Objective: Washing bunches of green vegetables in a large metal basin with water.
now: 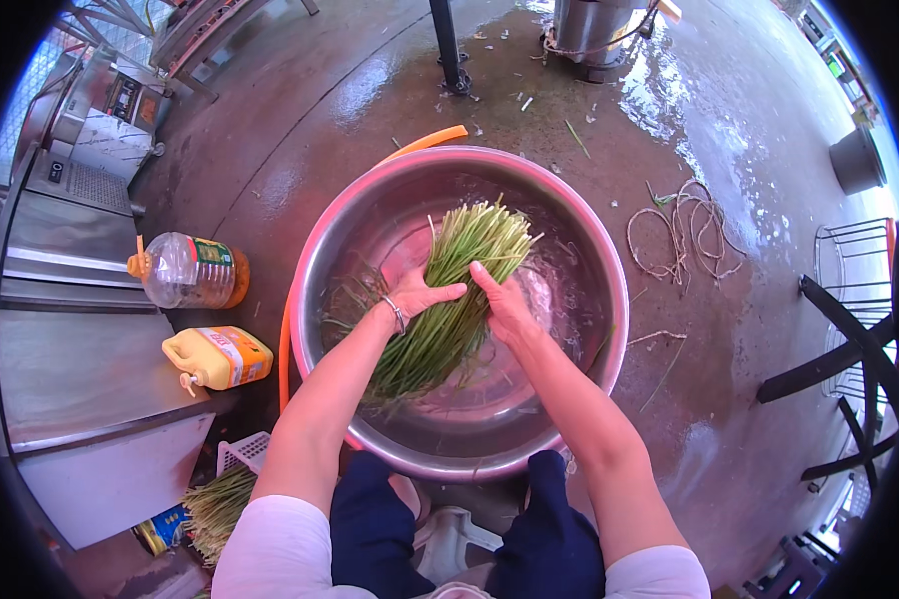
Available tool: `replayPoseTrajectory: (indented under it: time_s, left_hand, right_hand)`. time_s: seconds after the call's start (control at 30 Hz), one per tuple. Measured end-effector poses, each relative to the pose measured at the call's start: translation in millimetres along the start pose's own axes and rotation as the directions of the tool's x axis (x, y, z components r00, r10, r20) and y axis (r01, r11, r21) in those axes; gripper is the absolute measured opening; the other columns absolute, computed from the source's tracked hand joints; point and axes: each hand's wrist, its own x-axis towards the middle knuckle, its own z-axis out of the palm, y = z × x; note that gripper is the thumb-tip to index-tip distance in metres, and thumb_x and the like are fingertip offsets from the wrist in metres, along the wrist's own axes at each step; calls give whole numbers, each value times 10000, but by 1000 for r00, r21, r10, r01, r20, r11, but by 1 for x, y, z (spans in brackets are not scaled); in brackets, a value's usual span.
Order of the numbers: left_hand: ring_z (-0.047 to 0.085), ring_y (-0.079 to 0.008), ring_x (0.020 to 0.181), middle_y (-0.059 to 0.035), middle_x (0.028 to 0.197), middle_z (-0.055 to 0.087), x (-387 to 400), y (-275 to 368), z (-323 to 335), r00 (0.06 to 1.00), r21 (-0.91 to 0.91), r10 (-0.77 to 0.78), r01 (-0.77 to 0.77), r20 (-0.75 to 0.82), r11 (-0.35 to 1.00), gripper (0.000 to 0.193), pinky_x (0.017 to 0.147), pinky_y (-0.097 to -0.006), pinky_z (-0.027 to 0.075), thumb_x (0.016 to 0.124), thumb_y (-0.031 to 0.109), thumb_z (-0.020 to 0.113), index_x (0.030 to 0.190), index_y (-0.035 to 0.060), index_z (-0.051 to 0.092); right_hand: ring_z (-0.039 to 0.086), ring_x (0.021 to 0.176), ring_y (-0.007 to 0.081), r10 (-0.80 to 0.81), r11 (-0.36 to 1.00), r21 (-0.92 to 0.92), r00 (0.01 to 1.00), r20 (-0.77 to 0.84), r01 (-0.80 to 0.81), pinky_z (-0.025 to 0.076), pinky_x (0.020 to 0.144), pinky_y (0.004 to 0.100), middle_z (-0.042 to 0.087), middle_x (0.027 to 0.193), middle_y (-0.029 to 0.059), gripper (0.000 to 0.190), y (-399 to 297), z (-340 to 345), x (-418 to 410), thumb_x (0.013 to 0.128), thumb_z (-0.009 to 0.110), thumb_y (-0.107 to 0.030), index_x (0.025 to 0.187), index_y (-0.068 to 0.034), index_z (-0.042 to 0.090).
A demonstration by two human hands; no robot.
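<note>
A thick bundle of long green stems (449, 322) with pale cut ends lies between my two hands, over a large round metal basin (618, 322) that holds water. My left hand (419, 293), with a bracelet at the wrist, grips the bundle's left side, thumb across the stems. On the right side, my right hand (500, 303) presses against the bundle with its thumb up near the pale ends. The fingertips of both hands are hidden behind the stems. Loose stems and bits float in the basin's water.
An orange hose (285, 359) curves round the basin's left side. Left of it are a clear plastic oil bottle (172, 269) and a yellow jug (225, 358). More stems (221, 509) lie by a white plastic basket (246, 449). Rope (674, 239) lies on the wet floor at right.
</note>
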Motion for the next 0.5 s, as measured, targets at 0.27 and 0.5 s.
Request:
replayPoseTrajectory:
  time_s: [0.27, 0.5]
  left_hand:
    - [546, -178, 1128, -81, 1237, 586, -59, -37, -15, 897, -336, -8, -157, -443, 929, 761, 971, -332, 431, 731, 404, 819, 1313, 33, 499]
    - [582, -196, 1044, -113, 1174, 609, -63, -90, -25, 684, -280, -123, -122, -719, 952, 726, 939, -320, 439, 715, 375, 832, 1242, -21, 528]
  right_hand:
    - [637, 933, 173, -47, 934, -353, 998, 39, 58, 512, 829, 317, 666, 1076, 87, 453, 1, 9, -6, 745, 779, -57, 1156, -5, 597]
    - [666, 827, 203, 1, 928, -373, 1000, -27, -11, 542, 758, 320, 683, 950, 87, 367, -5, -31, 5, 748, 712, 18, 1102, 17, 613]
